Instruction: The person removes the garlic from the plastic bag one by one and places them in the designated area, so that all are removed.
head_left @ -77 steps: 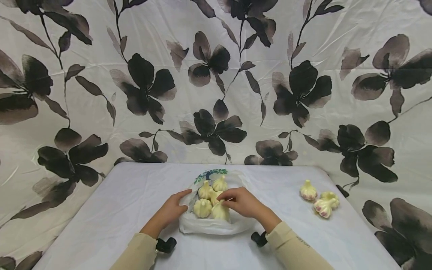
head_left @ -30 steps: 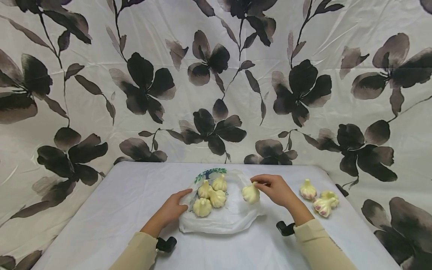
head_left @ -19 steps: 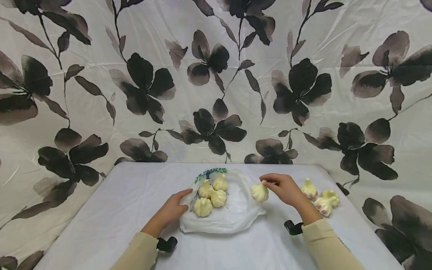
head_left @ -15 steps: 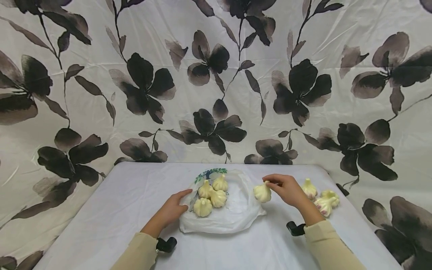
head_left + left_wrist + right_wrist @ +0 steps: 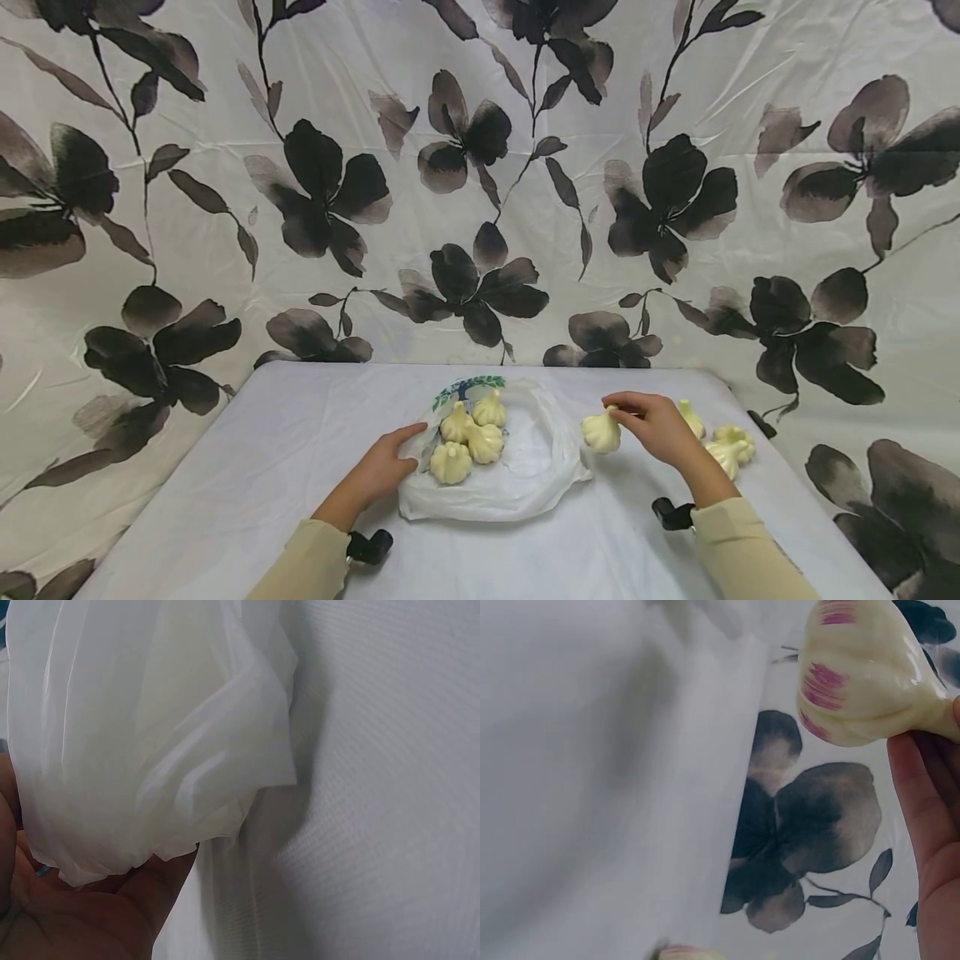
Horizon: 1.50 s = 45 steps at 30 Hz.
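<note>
In the head view my right hand (image 5: 657,427) pinches a garlic bulb (image 5: 602,432) by its stem, holding it over the table just right of the bag. The right wrist view shows this bulb (image 5: 855,675) pale and glossy with pink streaks, fingertips on its neck. My left hand (image 5: 384,460) holds the left side of a white plastic bag (image 5: 517,498); in the left wrist view its thumb and fingers lie around the crumpled plastic (image 5: 150,750). Several more garlic bulbs (image 5: 451,462) sit together in the bag's opening.
Beyond my right hand, other garlic bulbs (image 5: 729,447) lie on the right of the table, partly hidden by that hand. A white cloth (image 5: 315,417) covers the table. Behind its far edge hangs a floral sheet (image 5: 480,208).
My right hand has lifted a garlic bulb out of the bag and carried it right, past the bag's right edge. My left hand has stayed at the bag's left side.
</note>
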Available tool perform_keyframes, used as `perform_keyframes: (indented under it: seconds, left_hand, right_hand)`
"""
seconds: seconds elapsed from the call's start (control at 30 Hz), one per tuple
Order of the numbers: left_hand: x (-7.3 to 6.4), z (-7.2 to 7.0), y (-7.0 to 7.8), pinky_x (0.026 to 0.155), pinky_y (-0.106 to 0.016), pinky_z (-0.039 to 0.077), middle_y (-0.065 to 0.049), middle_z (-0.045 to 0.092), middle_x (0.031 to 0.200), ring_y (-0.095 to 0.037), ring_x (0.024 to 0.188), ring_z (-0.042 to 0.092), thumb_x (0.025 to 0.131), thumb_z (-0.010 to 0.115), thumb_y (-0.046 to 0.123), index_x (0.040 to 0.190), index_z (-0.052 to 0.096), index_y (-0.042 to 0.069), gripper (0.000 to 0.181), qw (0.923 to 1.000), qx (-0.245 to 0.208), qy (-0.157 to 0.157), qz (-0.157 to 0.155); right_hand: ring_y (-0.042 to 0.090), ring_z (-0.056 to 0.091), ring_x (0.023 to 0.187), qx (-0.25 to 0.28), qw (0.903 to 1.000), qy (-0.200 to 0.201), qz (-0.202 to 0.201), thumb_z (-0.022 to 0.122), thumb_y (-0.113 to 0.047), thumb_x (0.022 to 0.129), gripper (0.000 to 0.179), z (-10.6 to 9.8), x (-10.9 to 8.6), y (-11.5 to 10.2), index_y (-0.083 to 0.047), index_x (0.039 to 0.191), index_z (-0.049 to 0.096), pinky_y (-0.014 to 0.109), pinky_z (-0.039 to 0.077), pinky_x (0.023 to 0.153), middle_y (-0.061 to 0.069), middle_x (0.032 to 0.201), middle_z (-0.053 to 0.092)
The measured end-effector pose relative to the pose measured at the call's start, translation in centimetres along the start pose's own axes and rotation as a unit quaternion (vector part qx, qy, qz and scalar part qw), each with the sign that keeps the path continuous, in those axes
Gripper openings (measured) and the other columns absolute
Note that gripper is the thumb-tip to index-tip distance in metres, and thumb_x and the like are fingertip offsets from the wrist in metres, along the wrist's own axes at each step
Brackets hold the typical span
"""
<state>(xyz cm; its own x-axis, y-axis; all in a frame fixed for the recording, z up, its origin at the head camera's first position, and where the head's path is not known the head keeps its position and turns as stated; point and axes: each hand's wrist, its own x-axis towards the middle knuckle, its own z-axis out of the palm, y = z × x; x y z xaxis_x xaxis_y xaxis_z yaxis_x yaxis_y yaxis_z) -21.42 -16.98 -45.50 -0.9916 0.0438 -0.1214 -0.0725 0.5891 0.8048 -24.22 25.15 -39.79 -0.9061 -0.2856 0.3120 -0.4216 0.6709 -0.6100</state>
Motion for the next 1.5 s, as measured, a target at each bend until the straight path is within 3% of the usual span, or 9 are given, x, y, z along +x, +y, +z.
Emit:
perform_keyframes:
  seconds: [0.53, 0.8, 1.07, 1.5]
  left_hand:
    - [-0.2, -0.3, -0.2, 0.115, -0.063, 0.023, -0.016, 0.035, 0.155, -0.042, 0.145, 0.026, 0.085, 0.056, 0.002, 0.147, 0.043, 0.016, 0.065, 0.9998, 0.011, -0.006, 0.018]
    - [-0.2, -0.3, 0.0, 0.115, -0.063, 0.022, -0.016, 0.034, 0.156, -0.042, 0.145, 0.025, 0.086, 0.055, 0.003, 0.147, 0.042, 0.017, 0.064, 0.9997, 0.02, -0.008, 0.009]
    - [-0.2, -0.2, -0.1, 0.115, -0.063, 0.023, -0.015, 0.034, 0.156, -0.041, 0.145, 0.025, 0.086, 0.056, 0.004, 0.148, 0.042, 0.018, 0.065, 0.9998, 0.019, -0.007, 0.004]
    - [0.0, -0.1, -0.1, 0.115, -0.063, 0.023, -0.016, 0.035, 0.155, -0.042, 0.145, 0.026, 0.086, 0.056, 0.003, 0.147, 0.042, 0.016, 0.064, 0.9998, 0.016, -0.01, 0.012]
  right_hand:
    - [0.032, 0.068, 0.103, -0.023, 0.9991, 0.017, 0.031, 0.061, -0.019, 0.095, 0.027, -1.4, -0.7, 2.0, -0.01, 0.119, 0.069, 0.041, 0.058, 0.082, 0.013, 0.116, 0.07]
    - [0.036, 0.065, 0.108, -0.025, 0.997, 0.022, 0.07, 0.06, -0.016, 0.095, 0.027, -1.9, -1.2, 3.1, -0.009, 0.119, 0.068, 0.044, 0.057, 0.084, 0.015, 0.118, 0.069]
    - [0.036, 0.064, 0.109, -0.045, 0.9952, 0.032, 0.08, 0.058, -0.012, 0.095, 0.027, -2.7, -1.8, 4.1, -0.006, 0.12, 0.067, 0.042, 0.058, 0.081, 0.018, 0.12, 0.067]
    - [0.041, 0.059, 0.118, -0.072, 0.9894, 0.021, 0.124, 0.058, -0.015, 0.095, 0.028, -4.2, -2.8, 5.2, -0.008, 0.121, 0.066, 0.052, 0.052, 0.092, 0.02, 0.127, 0.063]
